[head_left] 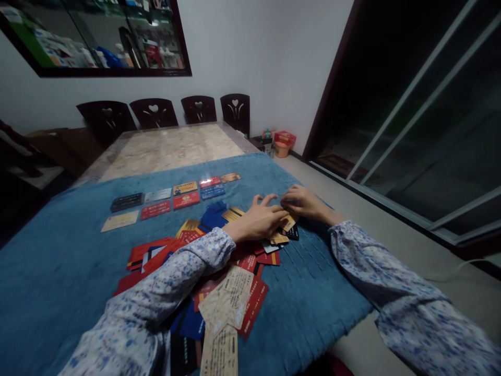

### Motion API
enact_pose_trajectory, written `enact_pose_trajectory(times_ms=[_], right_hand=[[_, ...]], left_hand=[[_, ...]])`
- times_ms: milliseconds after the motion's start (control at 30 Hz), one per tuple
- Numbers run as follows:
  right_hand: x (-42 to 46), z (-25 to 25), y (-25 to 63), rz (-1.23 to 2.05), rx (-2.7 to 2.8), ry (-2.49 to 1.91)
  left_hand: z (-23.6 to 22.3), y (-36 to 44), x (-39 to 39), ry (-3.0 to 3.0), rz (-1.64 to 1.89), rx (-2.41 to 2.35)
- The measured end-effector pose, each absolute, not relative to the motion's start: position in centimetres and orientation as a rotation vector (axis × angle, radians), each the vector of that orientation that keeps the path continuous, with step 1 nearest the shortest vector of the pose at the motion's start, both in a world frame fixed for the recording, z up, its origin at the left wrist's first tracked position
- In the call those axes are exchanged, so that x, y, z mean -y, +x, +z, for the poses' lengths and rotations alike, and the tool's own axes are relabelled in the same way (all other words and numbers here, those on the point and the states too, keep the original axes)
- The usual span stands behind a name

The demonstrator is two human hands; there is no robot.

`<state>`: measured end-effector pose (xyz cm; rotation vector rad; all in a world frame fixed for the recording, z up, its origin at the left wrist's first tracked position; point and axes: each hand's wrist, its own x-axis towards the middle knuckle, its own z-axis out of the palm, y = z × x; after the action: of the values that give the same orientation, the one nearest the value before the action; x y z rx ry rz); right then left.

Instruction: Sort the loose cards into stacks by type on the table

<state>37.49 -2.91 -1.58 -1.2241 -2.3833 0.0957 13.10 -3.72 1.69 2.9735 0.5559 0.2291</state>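
Observation:
A loose heap of red, blue, gold and beige cards lies spread on the blue cloth [313,292]. My left hand [260,219] reaches over its right part, fingers apart, some stretched toward a gold card [290,222]. Beside it, my right hand [301,201] has its fingers curled together at the top edge of that gold card; the exact contact is partly hidden. A black card [293,233] shows below the gold one. Nearer me are several beige cards [221,350] and a red card [255,308]. My left forearm covers part of the heap.
Beyond the heap, cards stand sorted in two rows, among them a black stack [127,202], a red card [186,200] and a blue stack [212,191]. Bare marble tabletop [168,146] shows behind the cloth. Dark chairs [199,108] line the wall; a sliding glass door stands right.

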Motion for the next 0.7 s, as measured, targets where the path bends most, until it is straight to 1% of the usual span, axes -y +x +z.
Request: enact_pose_trajectory(times_ms=[333, 467, 700], right_hand=[[5.8, -2.0, 37.7, 0.110, 2.351, -1.153], [6.9, -1.6, 37.4, 0.174, 2.399, -1.152], [7.1, -1.5, 37.2, 0.180, 2.425, -1.185]], left_hand=[[1.1, 12.5, 3.7, 3.109, 0.232, -0.467], [1.0, 12.2, 3.4, 3.121, 0.266, -0.473], [1.3, 12.0, 3.4, 3.115, 0.254, -0.562]])
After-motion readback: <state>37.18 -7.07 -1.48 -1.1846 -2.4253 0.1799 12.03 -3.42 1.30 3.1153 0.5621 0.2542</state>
